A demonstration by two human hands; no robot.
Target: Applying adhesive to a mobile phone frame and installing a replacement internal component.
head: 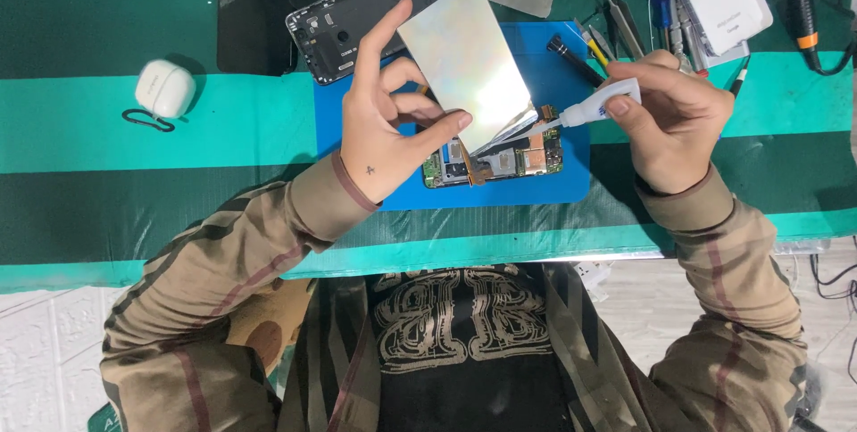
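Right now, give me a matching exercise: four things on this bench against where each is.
Things:
1. display panel
2. white tube
3. white earbud case
4. circuit board

Places:
A. on the green cloth, far from both hands
B. in the right hand
C. flat on the blue mat
D. tilted up in the left hand

Pairs: 1-D, 2-B, 3-A, 4-C

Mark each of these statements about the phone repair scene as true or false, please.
1. The left hand holds a shiny screen panel tilted up. True.
2. The right hand holds a hammer. False: it holds a small white glue tube.
3. The work lies on a blue mat. True.
4. A white earbud case lies at the right of the mat. False: it lies at the left.
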